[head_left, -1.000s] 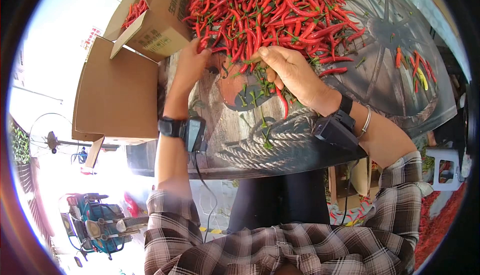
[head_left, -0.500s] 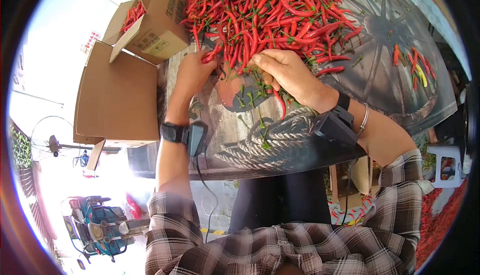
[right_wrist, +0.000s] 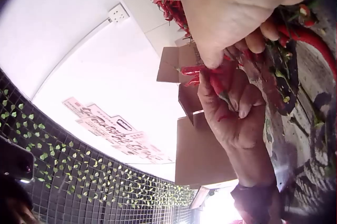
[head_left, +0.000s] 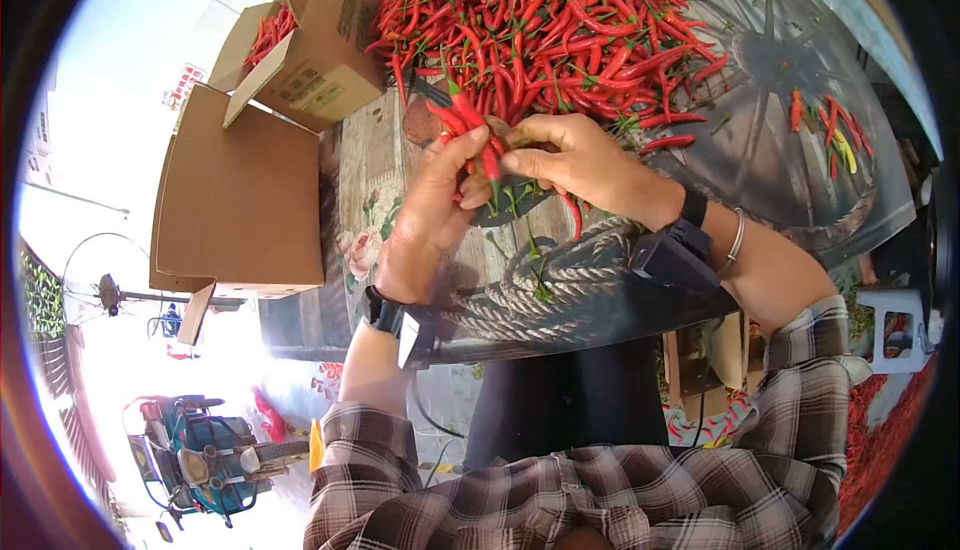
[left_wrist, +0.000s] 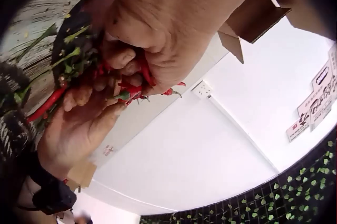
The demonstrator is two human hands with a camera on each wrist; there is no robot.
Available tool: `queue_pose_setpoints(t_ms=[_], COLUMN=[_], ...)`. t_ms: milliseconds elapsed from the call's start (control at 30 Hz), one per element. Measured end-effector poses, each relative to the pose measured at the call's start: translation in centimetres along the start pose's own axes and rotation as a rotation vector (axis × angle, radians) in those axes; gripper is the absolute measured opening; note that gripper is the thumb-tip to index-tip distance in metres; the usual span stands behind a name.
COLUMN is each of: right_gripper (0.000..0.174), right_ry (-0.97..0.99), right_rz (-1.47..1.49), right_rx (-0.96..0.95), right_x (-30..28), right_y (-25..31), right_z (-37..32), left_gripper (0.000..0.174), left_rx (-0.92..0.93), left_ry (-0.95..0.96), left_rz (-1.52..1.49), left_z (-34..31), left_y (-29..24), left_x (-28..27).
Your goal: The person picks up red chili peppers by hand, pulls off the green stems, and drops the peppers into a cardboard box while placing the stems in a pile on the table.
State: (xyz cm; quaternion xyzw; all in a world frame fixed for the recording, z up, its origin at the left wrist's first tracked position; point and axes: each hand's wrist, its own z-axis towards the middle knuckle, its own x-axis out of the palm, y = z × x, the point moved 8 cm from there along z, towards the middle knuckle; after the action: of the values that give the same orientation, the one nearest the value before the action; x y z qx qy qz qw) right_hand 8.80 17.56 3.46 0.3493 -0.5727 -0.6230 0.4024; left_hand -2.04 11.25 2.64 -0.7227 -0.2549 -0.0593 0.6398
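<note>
In the head view, the left hand [head_left: 430,215] holds several red chilies [head_left: 489,162] between thumb and curled fingers, palm turned up. The right hand [head_left: 600,170] meets it from the right, thumb and forefinger bent at the held chilies; whether it pinches one is hidden. The right wrist view shows the left hand [right_wrist: 234,111] with its thumb against the chilies [right_wrist: 217,84]. A large heap of red chilies [head_left: 560,30] lies just beyond both hands. Below the hands are green stems [head_left: 513,200] and a single red chili [head_left: 571,216] on the printed tabletop.
An open cardboard box [head_left: 325,60] holding chilies stands at the back left, with another cardboard box [head_left: 240,195] nearer. A few red chilies and a yellow one [head_left: 846,151] lie at the far right. A grey stool [head_left: 893,330] stands beyond the table's right side.
The left hand has moved right and nearer the body from the heap's left edge, turning palm up with several chilies in it. The right hand has stayed nearly in place.
</note>
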Motion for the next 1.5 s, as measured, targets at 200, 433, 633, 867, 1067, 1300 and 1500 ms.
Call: queue_pose_setpoints(t_ms=[200, 433, 633, 867, 1067, 1300, 1500], right_gripper=[0.017, 0.02, 0.026, 0.023, 0.022, 0.011, 0.018], right_ry=[0.0, 0.01, 0.053, 0.038, 0.074, 0.059, -0.086], right_rz=[-0.072, -0.084, -0.069, -0.403, -0.545, -0.42, 0.011], right_rx=[-0.07, -0.097, -0.094, -0.273, -0.494, -0.598, -0.103], right_x=[0.2, 0.4, 0.8, 1.1, 2.3, 2.2, -0.9], right_y=[-0.8, 0.1, -0.1, 1.4, 3.6, 3.9, 1.5], right_z=[0.4, 0.0, 0.0, -0.6, -1.6, -1.5, 0.0], left_gripper=[0.019, 0.019, 0.019, 0.023, 0.026, 0.03, 0.029], left_rx=[-0.002, 0.086, 0.289, 0.261, 0.037, 0.009, -0.101], left_ry=[-0.012, -0.054, -0.189, -0.27, -0.125, 0.01, 0.016], left_rz=[-0.014, -0.024, 0.275, 0.42, 0.212, -0.052, 0.329], left_z=[-0.4, -0.4, -1.2, -1.6, -1.1, -0.5, -1.8], left_y=[0.3, -0.3, -1.4, -1.5, -0.6, -0.9, 0.5], left_x=[0.2, -0.2, 0.1, -0.7, -0.5, -1.5, -0.3])
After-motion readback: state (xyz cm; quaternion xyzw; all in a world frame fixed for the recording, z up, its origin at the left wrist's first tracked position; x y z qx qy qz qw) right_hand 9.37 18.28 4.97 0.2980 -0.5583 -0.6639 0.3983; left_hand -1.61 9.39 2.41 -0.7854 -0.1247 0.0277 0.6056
